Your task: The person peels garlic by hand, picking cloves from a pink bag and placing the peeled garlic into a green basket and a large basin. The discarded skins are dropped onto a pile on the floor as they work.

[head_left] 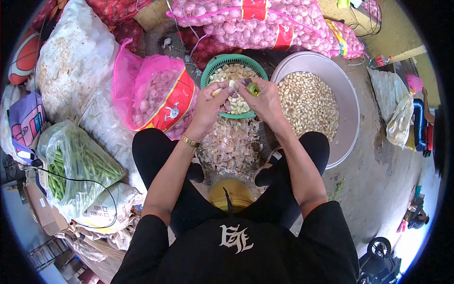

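My left hand pinches a pale garlic clove above the green basket of unpeeled cloves. My right hand grips a small green-handled knife, its tip meeting the clove. Both hands are close together over the basket's near rim. A heap of garlic skins lies on the ground between my knees, below the hands. A wide metal basin of peeled garlic cloves sits just right of my right hand.
A pink mesh sack of garlic leans at the left. More pink sacks lie behind the basket. A clear bag of green beans rests at far left beside white sacks. A yellow stool is under me.
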